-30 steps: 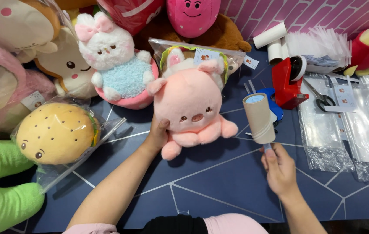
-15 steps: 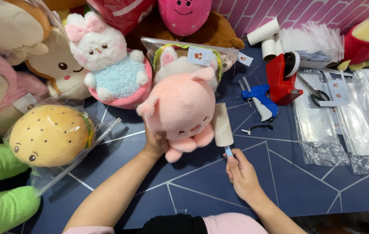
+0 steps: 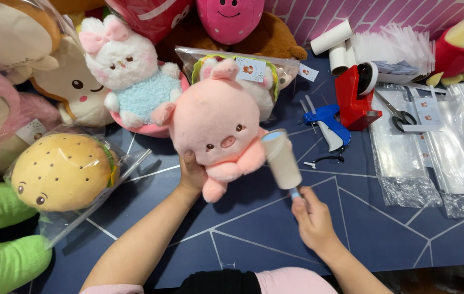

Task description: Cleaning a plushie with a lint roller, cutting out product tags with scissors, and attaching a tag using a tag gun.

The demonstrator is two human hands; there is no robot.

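My left hand (image 3: 193, 173) grips a pink pig plush toy (image 3: 218, 128) from behind and holds it tilted above a dark blue table (image 3: 254, 228). A lint roller (image 3: 281, 159) with a pale paper roll and a blue handle is in my right hand (image 3: 311, 218), and its roll touches the pig's right side near one paw. Both forearms reach in from the bottom edge.
More plush toys crowd the back and left: a white rabbit (image 3: 128, 73), a bagged burger plush (image 3: 63, 171), a green one (image 3: 3, 250). A blue tagging gun (image 3: 327, 126), red tape dispenser (image 3: 354, 98), scissors (image 3: 398, 114) and stacks of clear bags (image 3: 433, 158) lie to the right.
The pig has been turned and tilted in my left hand. The lint roller moved from beside the toy to rest against its right side, with its roll now angled up left.
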